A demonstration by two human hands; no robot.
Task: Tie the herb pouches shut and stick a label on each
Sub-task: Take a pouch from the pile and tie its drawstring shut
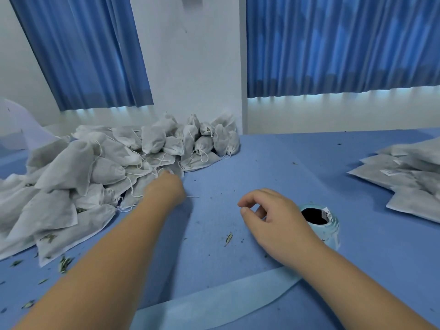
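The left hand (164, 186) blurs at the pouch pile (83, 167) and I cannot tell its grip; tangled drawstrings (202, 156) may drag extras out. The right hand (273, 215) hovers loosely curled, empty.

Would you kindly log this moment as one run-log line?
left hand at pouch pile, blurred | right hand empty beside label roll

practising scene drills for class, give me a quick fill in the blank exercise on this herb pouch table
1. The left hand reaches to the pile of pouches on the ____ side of the table.
2. The right hand, beside the label roll, holds ____.
3. The curtains behind the table are ____ in colour.

Missing words: left; nothing; blue
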